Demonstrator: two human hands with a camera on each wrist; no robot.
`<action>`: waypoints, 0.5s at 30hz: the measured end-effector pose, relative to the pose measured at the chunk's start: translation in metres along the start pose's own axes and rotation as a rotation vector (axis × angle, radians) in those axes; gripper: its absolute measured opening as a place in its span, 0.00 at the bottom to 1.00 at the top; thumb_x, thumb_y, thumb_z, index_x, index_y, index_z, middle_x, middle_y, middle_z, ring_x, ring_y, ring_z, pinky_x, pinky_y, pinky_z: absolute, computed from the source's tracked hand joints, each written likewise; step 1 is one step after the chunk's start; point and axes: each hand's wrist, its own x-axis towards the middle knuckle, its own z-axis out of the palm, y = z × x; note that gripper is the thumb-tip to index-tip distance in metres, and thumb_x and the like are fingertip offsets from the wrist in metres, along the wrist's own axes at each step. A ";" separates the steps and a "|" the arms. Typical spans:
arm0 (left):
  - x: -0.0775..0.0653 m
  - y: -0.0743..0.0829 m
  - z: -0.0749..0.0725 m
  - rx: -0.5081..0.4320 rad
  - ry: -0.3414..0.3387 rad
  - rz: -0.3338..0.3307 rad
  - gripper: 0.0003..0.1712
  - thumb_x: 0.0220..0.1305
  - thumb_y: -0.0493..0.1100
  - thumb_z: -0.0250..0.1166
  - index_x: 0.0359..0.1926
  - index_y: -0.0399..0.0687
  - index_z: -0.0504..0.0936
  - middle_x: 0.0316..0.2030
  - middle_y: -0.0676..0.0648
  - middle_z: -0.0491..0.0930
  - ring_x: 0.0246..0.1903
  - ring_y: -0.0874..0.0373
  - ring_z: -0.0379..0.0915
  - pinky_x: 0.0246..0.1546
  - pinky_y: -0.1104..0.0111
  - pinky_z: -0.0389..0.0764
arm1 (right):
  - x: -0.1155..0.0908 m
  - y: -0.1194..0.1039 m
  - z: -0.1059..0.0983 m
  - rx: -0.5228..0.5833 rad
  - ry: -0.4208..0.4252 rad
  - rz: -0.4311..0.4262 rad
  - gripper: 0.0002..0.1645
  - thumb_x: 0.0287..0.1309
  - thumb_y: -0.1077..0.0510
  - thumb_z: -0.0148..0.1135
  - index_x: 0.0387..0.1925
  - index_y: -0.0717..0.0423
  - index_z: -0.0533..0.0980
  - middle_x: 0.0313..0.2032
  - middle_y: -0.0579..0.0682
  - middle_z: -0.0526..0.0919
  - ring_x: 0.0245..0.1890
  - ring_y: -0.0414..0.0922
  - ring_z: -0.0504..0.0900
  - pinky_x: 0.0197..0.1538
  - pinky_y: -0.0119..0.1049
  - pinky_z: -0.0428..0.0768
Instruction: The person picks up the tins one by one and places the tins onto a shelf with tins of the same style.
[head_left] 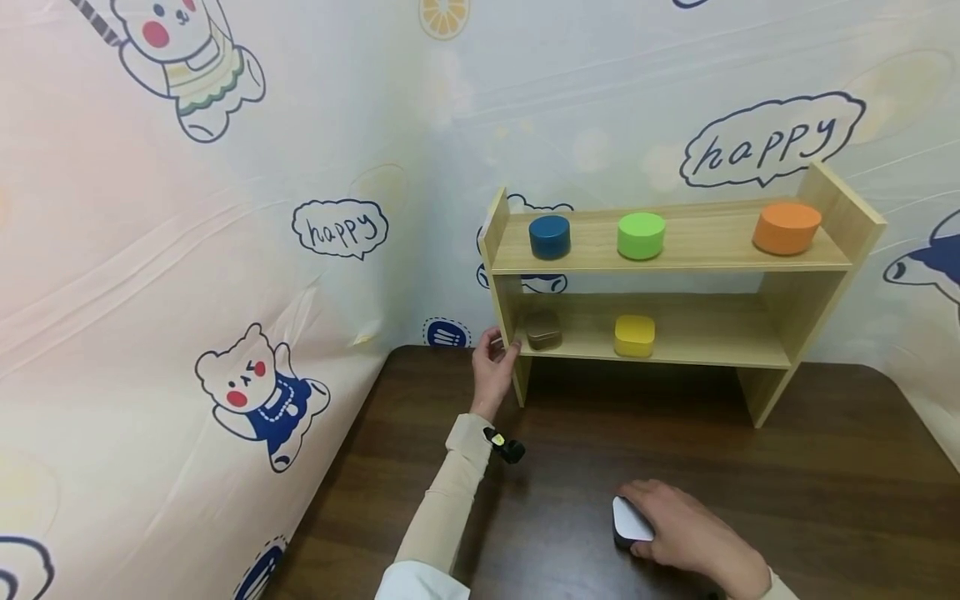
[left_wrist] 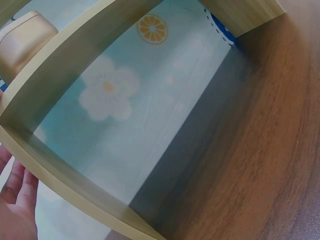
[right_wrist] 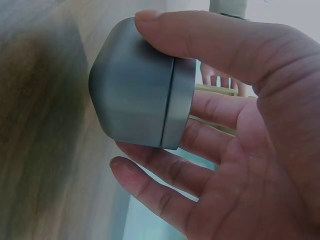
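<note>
A two-tier wooden shelf (head_left: 675,283) stands at the back of the table. My left hand (head_left: 493,371) grips its left side panel, the thumb over the front edge and the fingers along the outer face; in the left wrist view those fingers (left_wrist: 26,192) show beyond the panel. Low over the table, my right hand (head_left: 686,529) holds a dark grey tin (right_wrist: 135,90) with rounded corners, thumb on one side and fingers on the other. Its lid looks white in the head view. Closest to my left hand is a brown tin (head_left: 543,330) on the lower tier.
A yellow tin (head_left: 634,336) sits mid-left on the lower tier. Along the upper tier stand a blue tin (head_left: 550,237), a green tin (head_left: 641,237) and an orange tin (head_left: 787,228). Printed cloth (head_left: 225,217) hangs behind and left of the brown table (head_left: 555,517).
</note>
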 end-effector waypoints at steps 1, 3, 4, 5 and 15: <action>0.000 0.000 0.000 -0.001 -0.002 -0.002 0.19 0.64 0.38 0.63 0.55 0.36 0.75 0.54 0.34 0.76 0.55 0.38 0.75 0.54 0.58 0.82 | 0.000 0.001 -0.001 0.006 -0.001 -0.001 0.36 0.35 0.51 0.80 0.51 0.50 0.76 0.43 0.40 0.82 0.39 0.39 0.79 0.37 0.37 0.78; 0.000 0.000 0.000 -0.008 -0.007 -0.008 0.20 0.64 0.38 0.63 0.55 0.36 0.75 0.54 0.33 0.76 0.55 0.38 0.75 0.54 0.58 0.82 | 0.001 0.001 -0.003 0.011 -0.008 0.004 0.36 0.36 0.51 0.79 0.51 0.50 0.76 0.44 0.40 0.82 0.40 0.39 0.78 0.37 0.38 0.78; 0.000 0.000 0.000 -0.012 -0.008 -0.009 0.20 0.64 0.38 0.64 0.55 0.36 0.75 0.54 0.34 0.76 0.55 0.38 0.75 0.54 0.58 0.82 | 0.001 0.002 -0.005 0.009 -0.009 0.006 0.36 0.36 0.51 0.79 0.52 0.50 0.76 0.44 0.40 0.82 0.40 0.39 0.78 0.38 0.38 0.78; 0.001 0.000 0.000 -0.016 -0.006 -0.009 0.20 0.64 0.38 0.64 0.55 0.36 0.75 0.54 0.34 0.76 0.55 0.38 0.76 0.54 0.58 0.82 | 0.001 0.002 -0.006 0.004 -0.010 0.010 0.36 0.37 0.50 0.79 0.52 0.50 0.76 0.44 0.40 0.82 0.40 0.39 0.78 0.38 0.38 0.78; 0.002 0.001 0.001 -0.017 -0.003 -0.007 0.20 0.63 0.37 0.64 0.55 0.37 0.75 0.54 0.34 0.77 0.54 0.41 0.77 0.54 0.58 0.82 | 0.001 0.003 -0.022 -0.060 0.017 0.022 0.36 0.37 0.49 0.79 0.51 0.51 0.76 0.43 0.40 0.81 0.39 0.39 0.77 0.37 0.38 0.77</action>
